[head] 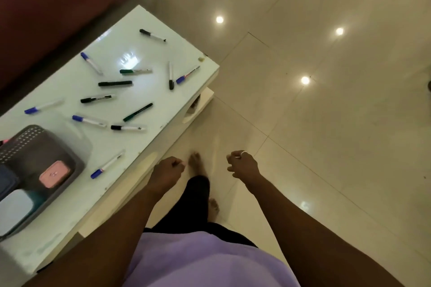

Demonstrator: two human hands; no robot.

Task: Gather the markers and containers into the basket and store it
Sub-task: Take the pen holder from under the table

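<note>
The basket (30,134) at lower left is cut off, its containers (54,174) blurred. Left hand (166,171) and right hand (243,165) hang empty, fingers loosely curled.

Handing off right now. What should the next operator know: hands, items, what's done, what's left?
Left hand and right hand: both empty, loosely curled, over the floor beside the table.
Grey basket on the table, holding a pink container and a pale blue container.
About twelve markers lie loose on the tabletop; nearest the basket is a blue-capped marker.
Done: those containers in.
Left: collect markers, store basket.
</note>
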